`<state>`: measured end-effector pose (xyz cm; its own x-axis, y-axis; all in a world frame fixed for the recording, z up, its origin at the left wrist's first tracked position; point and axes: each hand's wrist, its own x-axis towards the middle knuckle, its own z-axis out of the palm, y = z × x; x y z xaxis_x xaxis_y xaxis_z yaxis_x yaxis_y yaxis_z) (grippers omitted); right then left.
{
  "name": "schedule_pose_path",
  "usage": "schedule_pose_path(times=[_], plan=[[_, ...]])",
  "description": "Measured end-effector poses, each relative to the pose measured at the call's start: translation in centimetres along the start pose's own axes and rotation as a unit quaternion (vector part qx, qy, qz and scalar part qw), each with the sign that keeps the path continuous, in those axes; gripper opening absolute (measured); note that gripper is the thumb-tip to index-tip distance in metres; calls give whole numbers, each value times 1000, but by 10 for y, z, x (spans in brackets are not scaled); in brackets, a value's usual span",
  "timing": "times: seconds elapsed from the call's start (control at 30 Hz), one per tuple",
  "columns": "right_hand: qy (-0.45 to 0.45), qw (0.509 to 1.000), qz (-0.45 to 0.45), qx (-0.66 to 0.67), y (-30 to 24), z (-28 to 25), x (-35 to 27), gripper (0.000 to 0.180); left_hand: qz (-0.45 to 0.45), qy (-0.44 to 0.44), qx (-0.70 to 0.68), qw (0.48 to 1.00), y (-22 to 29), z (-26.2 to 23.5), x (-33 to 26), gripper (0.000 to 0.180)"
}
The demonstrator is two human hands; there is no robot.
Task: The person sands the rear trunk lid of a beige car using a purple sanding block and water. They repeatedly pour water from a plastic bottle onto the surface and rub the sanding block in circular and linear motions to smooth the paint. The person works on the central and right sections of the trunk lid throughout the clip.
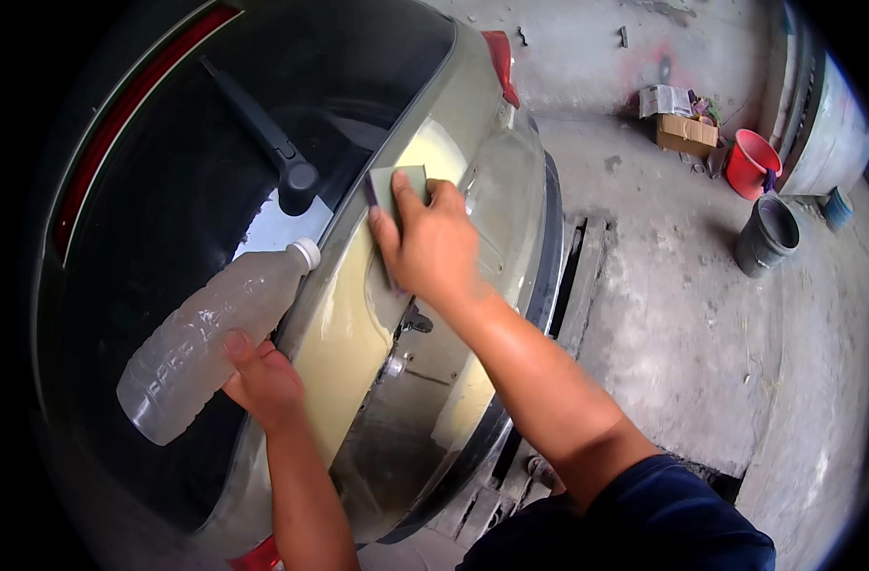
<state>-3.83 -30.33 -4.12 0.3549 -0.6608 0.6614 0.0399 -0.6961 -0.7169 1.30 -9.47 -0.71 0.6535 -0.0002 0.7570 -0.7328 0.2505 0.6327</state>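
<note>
I look down on the rear hatch of a car with a pale yellow, filler-coated panel under its dark window. My right hand presses a grey sanding pad flat against that panel, fingers laid over it. My left hand grips a clear plastic bottle with a white cap, tilted so the cap points at the panel's upper edge. The black rear wiper lies on the glass just above the bottle.
Concrete floor lies to the right. A cardboard box, a red bucket and a grey bucket stand at the far right. A slotted pit edge runs beside the bumper.
</note>
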Motion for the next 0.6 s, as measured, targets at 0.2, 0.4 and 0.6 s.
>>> schedule_pose_path(times=[0.2, 0.4, 0.6], plan=[[-68, 993, -89, 43, -36, -16, -82, 53, 24, 14, 2, 1000, -4, -9, -2, 61], [-31, 999, 4, -12, 9, -5, 18, 47, 7, -10, -19, 1000, 7, 16, -4, 72], [-65, 993, -88, 44, -28, -15, -68, 50, 37, -14, -8, 999, -1, -3, -4, 65]])
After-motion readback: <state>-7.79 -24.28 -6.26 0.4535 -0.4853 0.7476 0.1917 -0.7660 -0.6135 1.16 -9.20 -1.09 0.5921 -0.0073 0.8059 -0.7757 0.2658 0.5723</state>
